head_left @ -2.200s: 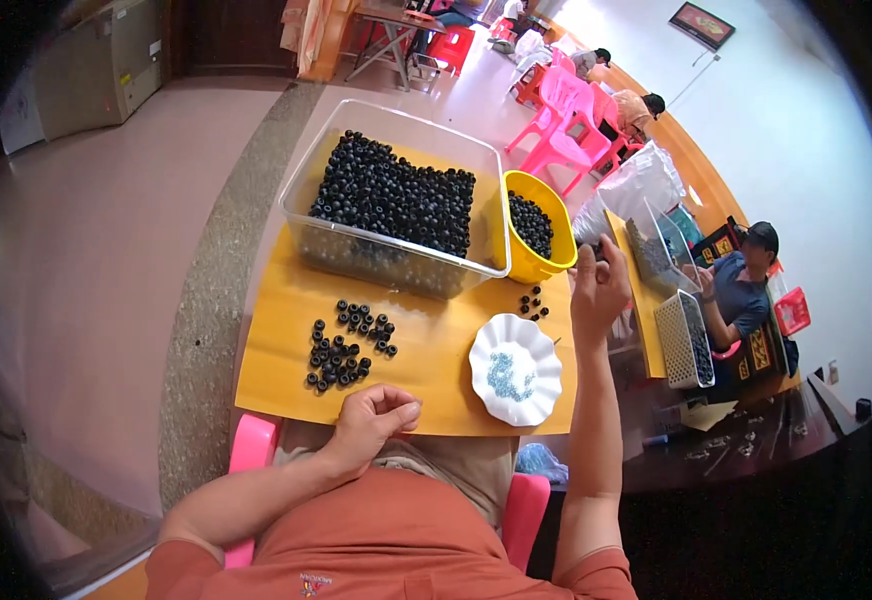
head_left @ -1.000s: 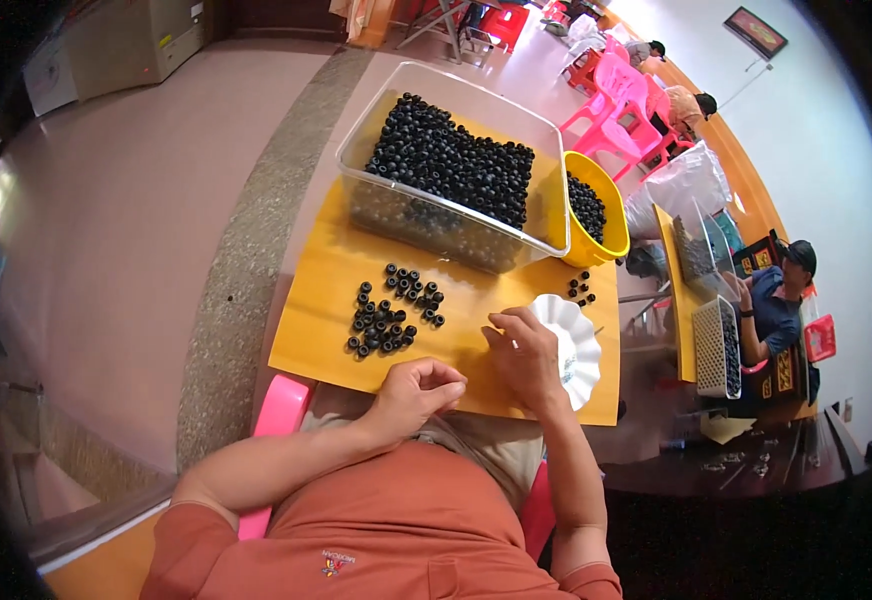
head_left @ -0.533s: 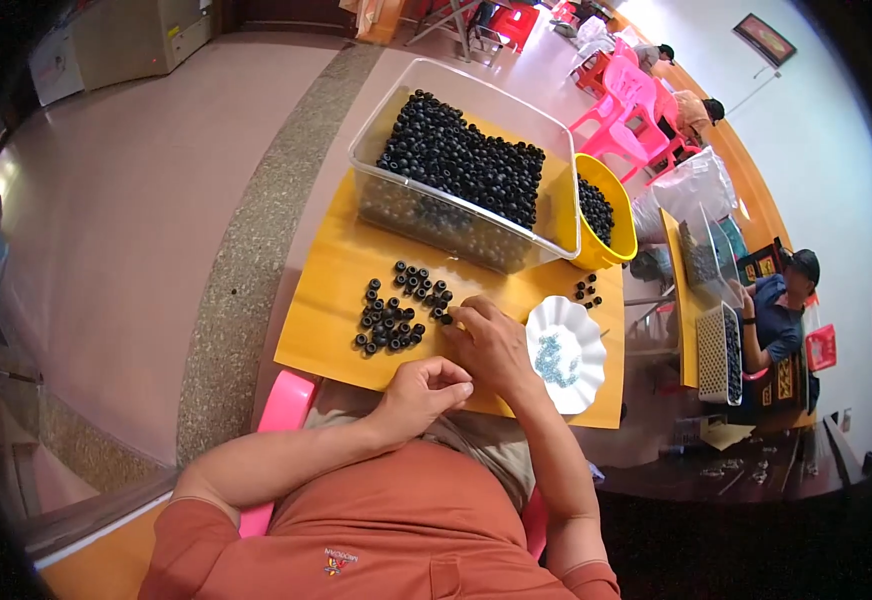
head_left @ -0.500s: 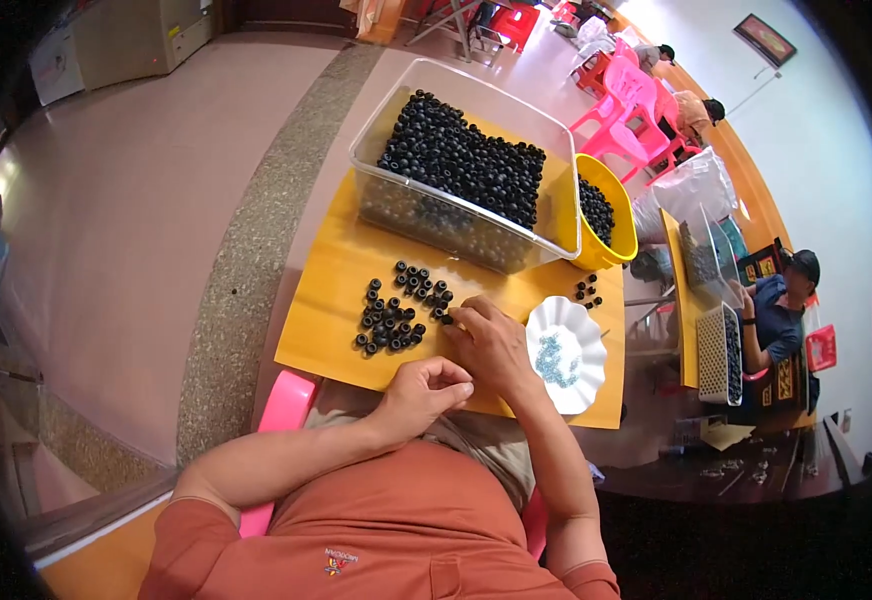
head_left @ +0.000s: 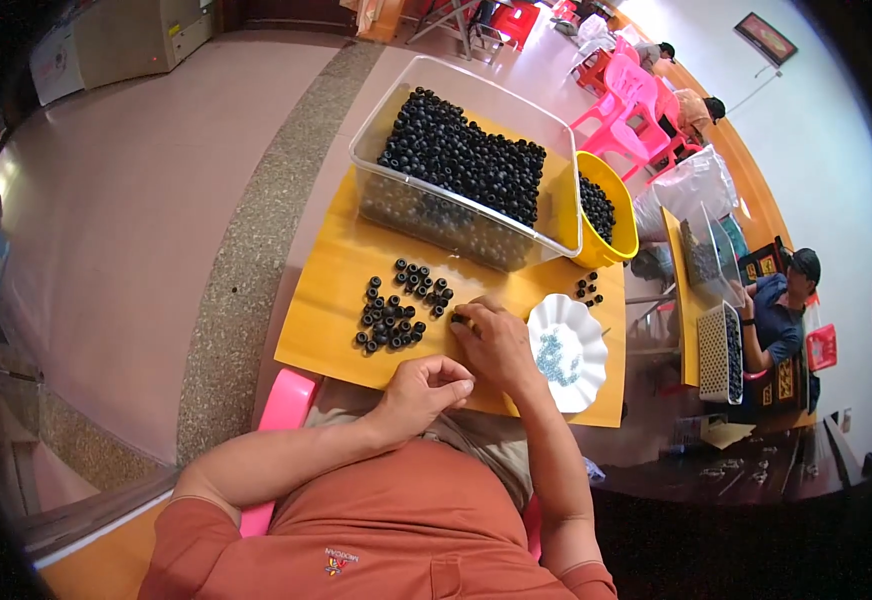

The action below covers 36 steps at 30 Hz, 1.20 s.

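Observation:
My right hand (head_left: 496,345) pinches a small black bead-like piece (head_left: 458,317) at its fingertips, low over the yellow tabletop (head_left: 321,300). Nearer to me, my left hand (head_left: 418,398) is closed with thumb and fingertips together; whatever it may hold is too small to make out. A loose group of black hollow pieces (head_left: 388,325) lies on the table to the left of my right hand. Just right of that hand sits a white scalloped plate (head_left: 593,350) with tiny pale blue-grey bits (head_left: 554,358) on it.
Behind my hands stands a clear plastic bin (head_left: 436,215) heaped with black pieces. A yellow bucket (head_left: 624,215) with more pieces is beside it. Several loose pieces (head_left: 589,288) lie beyond the plate. Another person (head_left: 781,310) sits at the right by a perforated white basket (head_left: 719,355).
My right hand has drawn slightly right, away from the loose group, with a black piece now showing at its fingertips. My left hand has hardly moved.

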Available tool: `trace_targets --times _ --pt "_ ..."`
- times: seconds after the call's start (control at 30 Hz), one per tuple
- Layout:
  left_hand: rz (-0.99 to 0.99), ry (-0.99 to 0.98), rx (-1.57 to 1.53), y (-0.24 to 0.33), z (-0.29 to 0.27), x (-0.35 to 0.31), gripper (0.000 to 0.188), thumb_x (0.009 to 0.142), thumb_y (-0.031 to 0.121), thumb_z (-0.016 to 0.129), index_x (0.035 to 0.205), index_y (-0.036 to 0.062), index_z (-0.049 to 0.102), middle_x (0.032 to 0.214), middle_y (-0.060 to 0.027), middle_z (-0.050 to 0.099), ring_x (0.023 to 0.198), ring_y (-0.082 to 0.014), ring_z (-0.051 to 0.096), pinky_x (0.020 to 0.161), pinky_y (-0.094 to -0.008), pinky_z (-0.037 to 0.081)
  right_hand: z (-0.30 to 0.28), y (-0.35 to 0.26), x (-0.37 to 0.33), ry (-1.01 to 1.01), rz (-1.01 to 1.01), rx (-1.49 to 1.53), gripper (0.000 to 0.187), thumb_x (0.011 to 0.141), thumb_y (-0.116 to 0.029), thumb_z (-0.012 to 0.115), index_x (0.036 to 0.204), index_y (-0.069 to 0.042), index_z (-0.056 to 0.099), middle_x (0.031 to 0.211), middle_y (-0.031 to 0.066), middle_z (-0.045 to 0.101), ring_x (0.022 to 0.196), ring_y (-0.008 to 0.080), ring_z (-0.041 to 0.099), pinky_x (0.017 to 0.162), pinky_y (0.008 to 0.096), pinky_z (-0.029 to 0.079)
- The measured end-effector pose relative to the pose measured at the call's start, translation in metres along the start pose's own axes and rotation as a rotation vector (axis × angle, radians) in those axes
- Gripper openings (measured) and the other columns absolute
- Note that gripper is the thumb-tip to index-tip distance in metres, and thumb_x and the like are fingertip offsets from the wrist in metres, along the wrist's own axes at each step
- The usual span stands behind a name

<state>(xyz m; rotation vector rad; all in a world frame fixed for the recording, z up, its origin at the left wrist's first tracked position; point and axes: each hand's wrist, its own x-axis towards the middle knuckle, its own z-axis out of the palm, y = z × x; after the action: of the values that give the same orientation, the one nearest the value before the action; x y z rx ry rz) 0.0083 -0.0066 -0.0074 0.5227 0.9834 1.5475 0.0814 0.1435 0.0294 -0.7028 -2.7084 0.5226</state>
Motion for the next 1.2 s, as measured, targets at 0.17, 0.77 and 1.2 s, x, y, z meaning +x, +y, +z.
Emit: trace_targets --times 0.17,0.77,1.2 --pt "-0.009 0.005 -0.003 0.001 0.000 0.000 0.012 0.087 0.008 0.065 0.097 0.0004 0.063 0.085 -0.0029 0.064 0.075 -0.0089 0.061 0.070 -0.0233 0.052 -0.007 -0.003 -0.001 -0.122 0.057 -0.013 0.020 0.082 -0.019 0.064 0.094 -0.003 0.065 0.093 0.0164 0.063 0.084 0.0368 0.063 0.075 0.0434 0.049" --pt "0.016 0.146 -0.167 0.008 0.005 -0.002 0.019 0.092 0.009 0.060 0.106 0.0001 0.052 0.092 -0.0059 0.061 0.082 -0.0118 0.062 0.074 -0.0273 0.055 -0.017 -0.002 -0.049 -0.011 0.112 0.559 0.019 0.077 -0.004 0.074 0.089 0.001 0.060 0.081 0.0065 0.065 0.074 0.0104 0.061 0.066 0.0255 0.050" --pt "-0.013 0.009 -0.263 0.010 -0.002 -0.002 0.022 0.088 0.007 0.065 0.106 -0.0002 0.054 0.092 -0.0056 0.063 0.080 -0.0091 0.061 0.071 -0.0209 0.050 -0.013 -0.006 -0.065 -0.159 0.158 0.987 0.017 0.080 -0.002 0.073 0.092 0.003 0.062 0.085 0.0024 0.062 0.076 0.0079 0.059 0.067 0.0222 0.049"
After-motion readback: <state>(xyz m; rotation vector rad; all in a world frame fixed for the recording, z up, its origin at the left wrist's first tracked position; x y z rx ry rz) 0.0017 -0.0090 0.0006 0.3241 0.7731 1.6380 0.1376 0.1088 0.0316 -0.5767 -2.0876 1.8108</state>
